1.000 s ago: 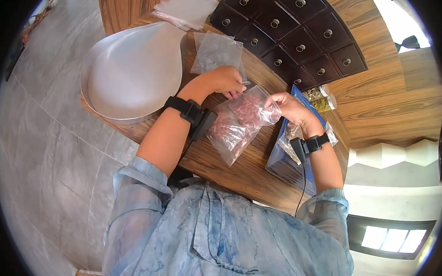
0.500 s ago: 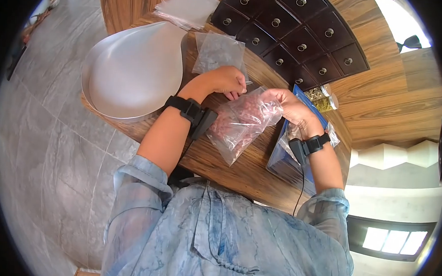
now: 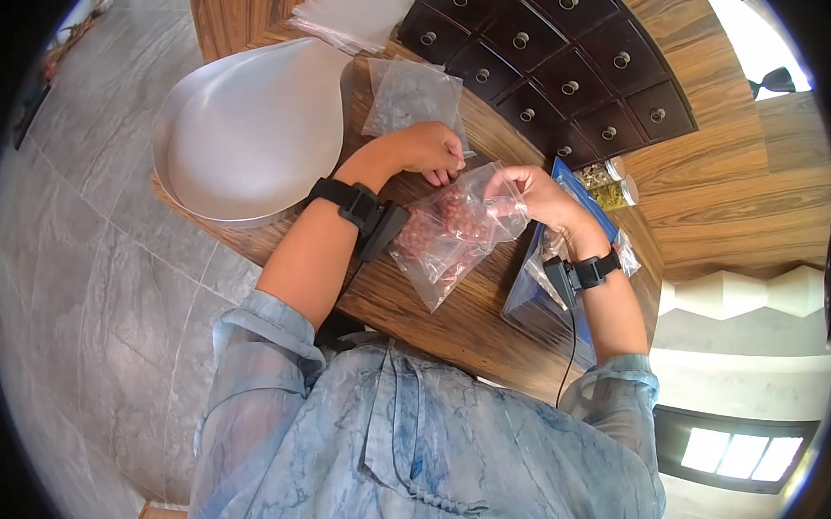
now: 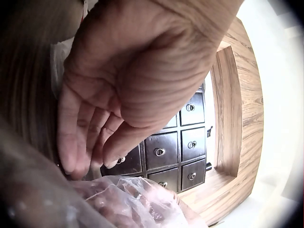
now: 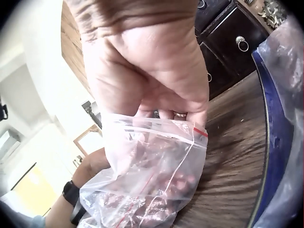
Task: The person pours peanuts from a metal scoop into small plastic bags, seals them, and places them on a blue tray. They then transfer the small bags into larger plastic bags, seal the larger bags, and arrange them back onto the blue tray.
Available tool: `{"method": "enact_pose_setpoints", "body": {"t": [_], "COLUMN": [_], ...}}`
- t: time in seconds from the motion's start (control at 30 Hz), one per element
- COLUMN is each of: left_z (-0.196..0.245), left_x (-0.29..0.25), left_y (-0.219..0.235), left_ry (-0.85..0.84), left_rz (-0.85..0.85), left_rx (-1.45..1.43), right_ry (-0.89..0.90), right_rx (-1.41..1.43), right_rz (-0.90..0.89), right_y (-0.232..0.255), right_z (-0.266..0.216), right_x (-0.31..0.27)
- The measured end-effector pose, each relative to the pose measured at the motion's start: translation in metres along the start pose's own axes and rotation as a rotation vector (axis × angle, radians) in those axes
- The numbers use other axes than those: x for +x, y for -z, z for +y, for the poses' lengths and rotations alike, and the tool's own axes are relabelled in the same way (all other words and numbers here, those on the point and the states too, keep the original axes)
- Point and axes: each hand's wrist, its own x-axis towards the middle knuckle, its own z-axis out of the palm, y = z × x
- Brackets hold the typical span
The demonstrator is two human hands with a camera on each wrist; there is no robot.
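A clear zip bag point(image 3: 433, 277) of small pink-red pieces lies on the wooden table. At its upper left, the left hand point(image 3: 424, 150) pinches the edge between thumb and fingertips; the left wrist view shows this hand point(image 4: 128, 85) just above the crumpled plastic point(image 4: 128, 197). The right hand point(image 3: 546, 200) is at the bag's upper right, thumb and index finger apart. In the right wrist view, clear plastic with a red strip point(image 5: 200, 132) covers the fingers of this hand point(image 5: 147, 76), which are inside the bag's mouth. Some fingertips are blurred by the film.
A large metal scoop-shaped tray point(image 3: 255, 135) lies at the left. Behind are flat empty bags point(image 3: 412, 99), more bags point(image 3: 351, 15) and a dark drawer cabinet point(image 3: 550, 67). A blue-edged item point(image 3: 533, 305) with filled bags and two jars point(image 3: 610, 195) are at the right.
The right hand's fingers have shifted slightly left and spread at the bag's mouth, and the plastic there stands wider. The left hand has barely moved.
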Motion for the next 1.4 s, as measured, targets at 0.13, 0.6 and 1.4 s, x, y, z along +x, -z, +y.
{"method": "enact_pose_setpoints", "body": {"t": [0.13,0.6,1.4], "left_z": [0.000,0.003,0.005], "left_x": [0.000,-0.003,-0.004], "left_y": [-0.001,0.000,0.001], "left_ry": [-0.002,-0.018,-0.029], "left_rz": [0.010,0.014,-0.002], "left_rx": [-0.006,0.018,0.071], "right_ry": [0.031,0.001,0.007], "right_rx": [0.034,0.076,0.357], "right_rz": [0.034,-0.019,-0.031], "right_y": [-0.011,-0.011,-0.010], "right_z": [-0.006,0.004,0.005], "right_x": [0.000,0.020,0.003]}}
